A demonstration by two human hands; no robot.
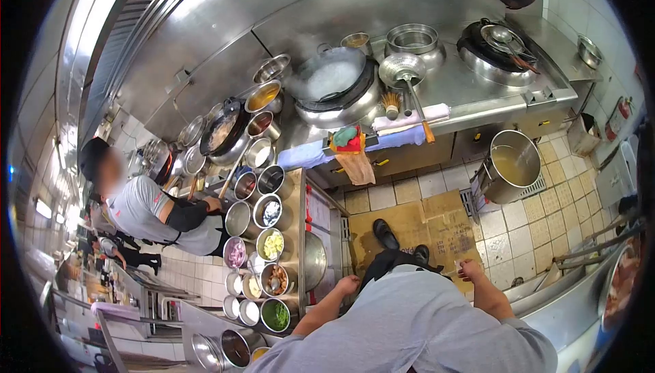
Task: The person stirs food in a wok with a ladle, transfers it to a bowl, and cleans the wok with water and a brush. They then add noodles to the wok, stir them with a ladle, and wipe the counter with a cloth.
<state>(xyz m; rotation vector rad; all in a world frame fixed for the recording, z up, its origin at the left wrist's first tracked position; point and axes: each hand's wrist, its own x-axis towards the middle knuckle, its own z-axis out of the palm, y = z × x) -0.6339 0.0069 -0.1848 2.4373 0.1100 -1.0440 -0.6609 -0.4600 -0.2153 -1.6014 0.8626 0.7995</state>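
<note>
My left hand (350, 284) hangs at my side by the counter's edge, its fingers curled in with nothing visible in them. My right hand (469, 270) hangs on the other side above the cardboard, loosely closed, and I see no object in it. Nearest my left hand are metal pots on the counter, among them a pot of chopped greens (275, 314) and a pot of brown pieces (274, 279). Ahead of me, a large wok (333, 76) with cloudy, pale liquid sits on the stove. A perforated skimmer (402, 69) lies to its right.
I stand on flattened cardboard (437, 226). A tall stockpot (513, 161) of yellowish liquid stands on the floor at right. Another wok (498, 42) rests on the right burner. A co-worker (147, 209) works at a wok to the left. Folded towels (409, 121) line the stove edge.
</note>
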